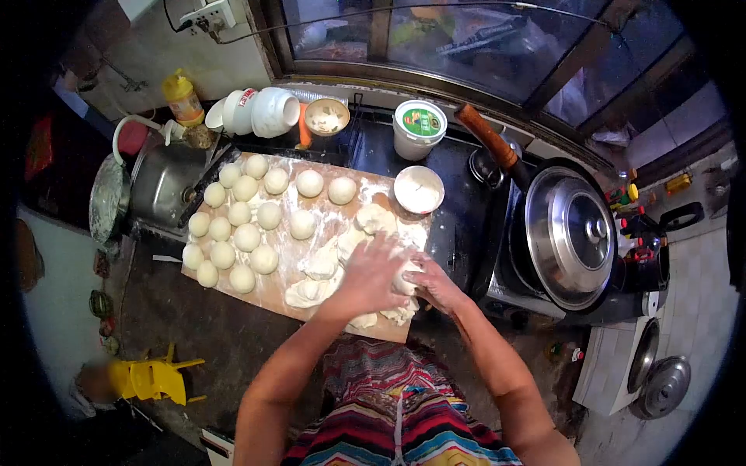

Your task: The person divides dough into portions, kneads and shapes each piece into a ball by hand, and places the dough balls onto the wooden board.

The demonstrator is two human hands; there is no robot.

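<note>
On a floured wooden board, my left hand lies with its fingers stretched out, beside and partly over a piece of dough. My right hand curls against the other side of that piece, its fingers resting on it. Around my hands are several irregular lumps of dough, one lump to the left and another lump just beyond my fingers. Several round dough balls sit in loose rows over the left half of the board. My left palm hides some of the dough beneath.
A bowl of flour stands at the board's far right corner, with a white lidded tub behind it. To the right, a lidded wok sits on the stove. A sink lies left; a yellow chair stands on the floor.
</note>
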